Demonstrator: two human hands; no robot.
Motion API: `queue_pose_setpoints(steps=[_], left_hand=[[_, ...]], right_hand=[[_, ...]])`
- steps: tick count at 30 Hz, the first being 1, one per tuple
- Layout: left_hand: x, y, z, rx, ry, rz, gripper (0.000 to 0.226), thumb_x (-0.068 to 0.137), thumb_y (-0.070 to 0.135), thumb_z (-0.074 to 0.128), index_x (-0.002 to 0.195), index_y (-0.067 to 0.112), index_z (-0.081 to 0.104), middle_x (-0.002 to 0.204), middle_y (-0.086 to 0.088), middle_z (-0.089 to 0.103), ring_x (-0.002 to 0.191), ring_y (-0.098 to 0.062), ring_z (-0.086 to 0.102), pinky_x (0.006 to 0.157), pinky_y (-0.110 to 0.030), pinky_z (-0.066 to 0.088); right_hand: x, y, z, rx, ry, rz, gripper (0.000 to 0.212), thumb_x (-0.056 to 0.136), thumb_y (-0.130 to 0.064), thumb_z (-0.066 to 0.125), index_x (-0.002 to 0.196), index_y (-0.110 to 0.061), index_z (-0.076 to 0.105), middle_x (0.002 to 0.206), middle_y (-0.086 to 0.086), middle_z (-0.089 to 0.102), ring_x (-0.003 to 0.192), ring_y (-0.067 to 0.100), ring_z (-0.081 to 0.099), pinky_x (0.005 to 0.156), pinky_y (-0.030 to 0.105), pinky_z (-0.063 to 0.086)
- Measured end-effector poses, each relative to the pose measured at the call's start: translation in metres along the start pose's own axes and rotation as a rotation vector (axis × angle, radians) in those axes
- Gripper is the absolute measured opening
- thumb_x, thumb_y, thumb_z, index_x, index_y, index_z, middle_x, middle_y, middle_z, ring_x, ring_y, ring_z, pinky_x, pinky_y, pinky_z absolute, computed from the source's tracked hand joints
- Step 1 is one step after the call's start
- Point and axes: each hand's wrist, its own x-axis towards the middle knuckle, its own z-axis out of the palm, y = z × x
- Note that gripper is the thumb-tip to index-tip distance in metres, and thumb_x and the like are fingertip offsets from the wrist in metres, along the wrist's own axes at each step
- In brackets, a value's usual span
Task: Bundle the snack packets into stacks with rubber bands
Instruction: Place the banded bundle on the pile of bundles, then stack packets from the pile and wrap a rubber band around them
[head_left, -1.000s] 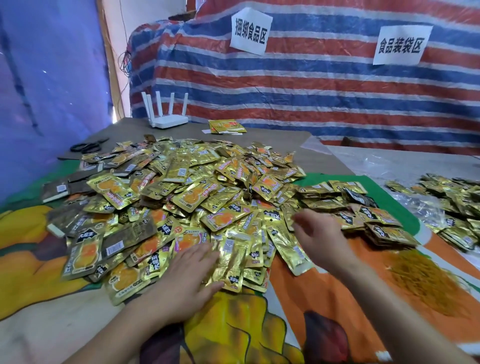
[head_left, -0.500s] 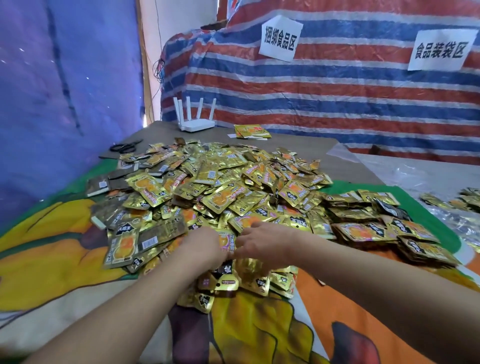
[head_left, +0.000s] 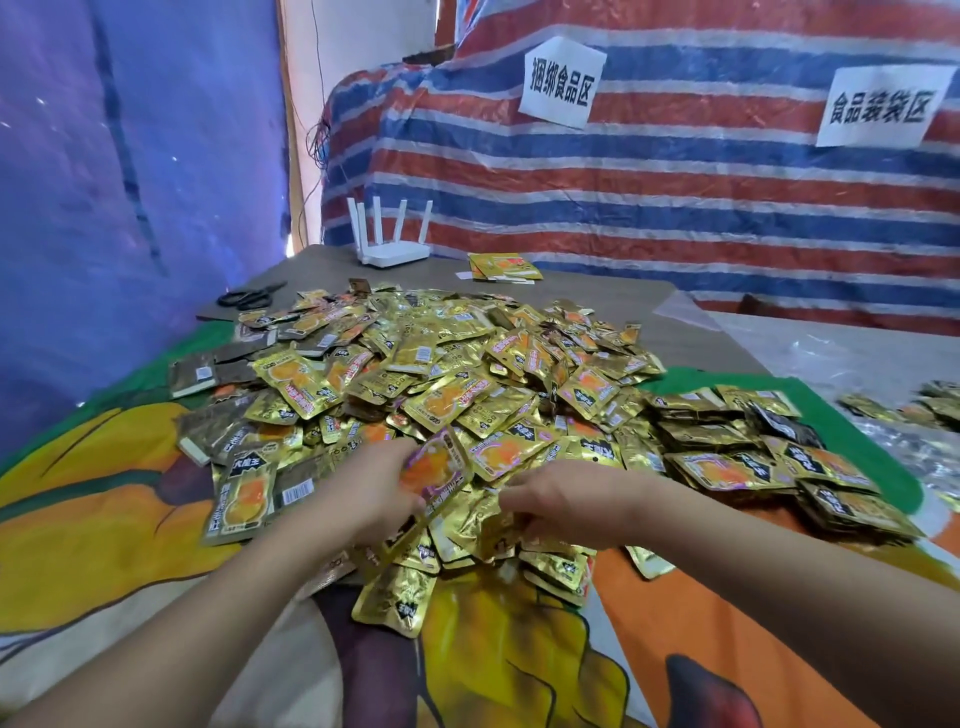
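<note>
1. The snack packets (head_left: 447, 400) are glossy gold foil, crinkled and mirror-bright, with printed orange and black panels.
2. A few packets at the left edge (head_left: 193, 375) look duller, brown and matt.
3. The printed cloth (head_left: 93, 519) over the near part of the bench is smooth, with a faint sheen.
4. The far bench top (head_left: 613, 304) is matt grey-brown and flat.
5. The router (head_left: 390, 249) is smooth white plastic.
6. The scissors (head_left: 249, 297) have black handles of plastic look.
7. The striped tarpaulin (head_left: 675, 208) is woven plastic, wrinkled, slightly shiny.
8. The signs (head_left: 562, 83) are matt white paper.
9. The clear plastic sheet (head_left: 810, 353) on the right is thin and glossy.
</note>
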Motion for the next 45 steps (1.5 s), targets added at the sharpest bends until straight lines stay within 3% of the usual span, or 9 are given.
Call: queue_pose_setpoints(steps=[7, 16, 21, 26, 29, 33, 39, 42, 45], left_hand=[[-0.021, -0.055, -0.036, 0.138, -0.211, 0.128, 0.02, 0.086, 0.038, 0.069, 0.087, 0.04, 0.049, 0.096, 0.019, 0.052, 0.085, 0.002, 0.051, 0.069, -0.019, 0.04], [0.024, -0.049, -0.042, 0.208, -0.306, 0.108, 0.044, 0.09, 0.048, 0.064, 0.128, 0.032, 0.048, 0.117, 0.008, 0.052, 0.1, -0.011, 0.051, 0.082, -0.027, 0.039], [0.041, -0.041, -0.019, 0.318, -0.278, 0.141, 0.034, 0.089, 0.044, 0.066, 0.111, 0.026, 0.048, 0.118, 0.002, 0.048, 0.1, -0.014, 0.047, 0.092, -0.031, 0.043], [0.039, -0.051, -0.008, 0.301, -0.204, 0.111, 0.054, 0.088, 0.047, 0.066, 0.132, 0.021, 0.049, 0.157, -0.003, 0.028, 0.142, -0.025, 0.029, 0.119, -0.042, 0.026], [0.031, -0.057, 0.003, 0.212, -0.105, 0.111, 0.045, 0.087, 0.045, 0.067, 0.125, 0.025, 0.052, 0.139, 0.003, 0.044, 0.13, -0.02, 0.041, 0.113, -0.041, 0.033], [0.022, -0.056, 0.01, 0.133, -0.014, 0.128, 0.041, 0.087, 0.044, 0.067, 0.122, 0.028, 0.052, 0.119, 0.009, 0.043, 0.113, -0.013, 0.044, 0.102, -0.033, 0.039], [0.008, -0.055, 0.011, 0.138, 0.093, 0.296, 0.022, 0.091, 0.039, 0.065, 0.101, 0.026, 0.05, 0.11, 0.009, 0.04, 0.095, -0.01, 0.044, 0.085, -0.028, 0.04], [0.004, -0.059, 0.011, 0.139, 0.103, 0.348, 0.022, 0.092, 0.037, 0.065, 0.099, 0.021, 0.052, 0.105, 0.009, 0.044, 0.097, -0.01, 0.043, 0.086, -0.025, 0.036], [0.003, -0.056, 0.006, 0.081, 0.095, 0.323, 0.019, 0.092, 0.035, 0.064, 0.099, 0.022, 0.053, 0.099, 0.011, 0.047, 0.093, -0.008, 0.044, 0.077, -0.023, 0.034]], right_hand=[[-0.023, 0.022, -0.013, 0.151, 0.09, 0.199, 0.012, 0.098, -0.027, 0.061, 0.106, -0.018, 0.057, 0.086, -0.003, 0.061, 0.076, 0.018, 0.055, 0.065, 0.034, 0.042], [0.052, 0.053, -0.052, -0.013, -0.12, 0.244, 0.016, 0.086, -0.024, 0.068, 0.086, -0.03, 0.053, 0.074, -0.011, 0.054, 0.07, 0.013, 0.059, 0.058, 0.029, 0.053], [0.083, 0.063, -0.035, 0.023, -0.192, 0.271, 0.051, 0.085, -0.012, 0.072, 0.131, -0.029, 0.056, 0.103, -0.007, 0.057, 0.078, 0.01, 0.056, 0.053, 0.019, 0.046], [0.085, 0.071, -0.018, 0.027, -0.151, 0.235, 0.062, 0.085, -0.02, 0.073, 0.142, -0.025, 0.049, 0.134, 0.003, 0.051, 0.103, 0.016, 0.054, 0.064, 0.014, 0.044], [0.08, 0.072, -0.016, 0.016, -0.161, 0.244, 0.075, 0.085, -0.021, 0.073, 0.15, -0.03, 0.038, 0.143, 0.0, 0.045, 0.122, 0.025, 0.054, 0.09, 0.034, 0.055], [0.077, 0.069, -0.014, 0.005, -0.189, 0.258, 0.083, 0.086, -0.022, 0.073, 0.155, -0.032, 0.027, 0.151, -0.001, 0.038, 0.128, 0.027, 0.051, 0.097, 0.038, 0.053], [0.07, 0.06, -0.009, -0.205, 0.017, 0.202, 0.067, 0.087, -0.032, 0.072, 0.147, -0.029, 0.041, 0.135, 0.0, 0.052, 0.118, 0.022, 0.056, 0.095, 0.035, 0.048], [0.061, 0.056, 0.003, -0.361, 0.134, 0.166, 0.06, 0.089, -0.042, 0.067, 0.143, -0.028, 0.043, 0.136, -0.003, 0.053, 0.127, 0.021, 0.048, 0.112, 0.039, 0.033], [0.052, 0.056, 0.011, -0.225, 0.163, 0.169, 0.039, 0.093, -0.036, 0.065, 0.126, -0.024, 0.048, 0.117, -0.005, 0.061, 0.111, 0.019, 0.053, 0.111, 0.041, 0.035]])
